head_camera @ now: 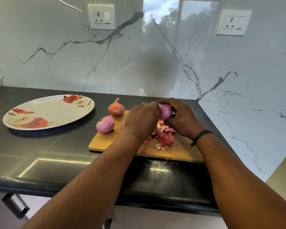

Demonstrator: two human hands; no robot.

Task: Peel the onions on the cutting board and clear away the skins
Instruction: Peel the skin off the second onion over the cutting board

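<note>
Both hands, left hand (pixel 141 119) and right hand (pixel 182 119), curl fingers round a glossy purple peeled onion (pixel 165 111) above the wooden cutting board (pixel 106 141) (so papery red skins (pixel 165 139) collect there).

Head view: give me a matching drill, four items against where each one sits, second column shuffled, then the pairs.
Items
1. Onion with brown skin
2. Peeled onion with no hand on it
3. Onion skins
4. Floral plate

Places
A. Heaped on the cutting board below both hands
B. On the counter, left of the board
C. At the board's far edge
D. Near the board's left edge

Pairs: 1-C, 2-D, 3-A, 4-B
</note>
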